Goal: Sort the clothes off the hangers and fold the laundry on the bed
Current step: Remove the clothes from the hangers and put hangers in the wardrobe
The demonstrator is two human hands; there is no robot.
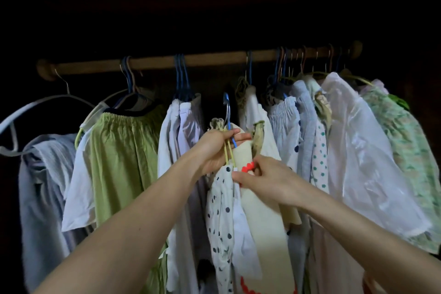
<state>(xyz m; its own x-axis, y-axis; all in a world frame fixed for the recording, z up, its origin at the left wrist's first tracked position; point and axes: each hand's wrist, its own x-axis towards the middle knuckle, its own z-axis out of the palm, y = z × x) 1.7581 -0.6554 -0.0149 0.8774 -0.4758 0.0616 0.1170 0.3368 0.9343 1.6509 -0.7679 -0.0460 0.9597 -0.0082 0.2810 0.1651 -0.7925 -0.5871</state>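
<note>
1. Left hand [216,150] curled round a bunch of hangers [229,148] lifted clear of the wooden rail [198,58], blue hook pointing up just below it; yellow and blue wires pinched between fingers and palm.
2. Right hand [267,178] pinching the red scalloped trim [248,167] of the cream garment [262,217], fingertips closed on the cloth just below the left hand; spotted white garment [220,210] hanging from the same bunch, touching the cream one.
3. Risk of dropping: several hangers in one grip; a loosened finger could let one wire slide out and take its garment to the floor.
4. Risk of snagging: tugging the cream garment down by its trim could stretch or tear the edging if a strap is caught on a hanger arm; probably caught there, though too dark and crowded to tell.
5. Risk of tangling: loose hook close to the white shirts [181,126] and pale blue garments [286,117] on the rail; could catch a neighbour when drawn out.
6. Nothing on the bed yet, bed out of view; folding not begun.
</note>
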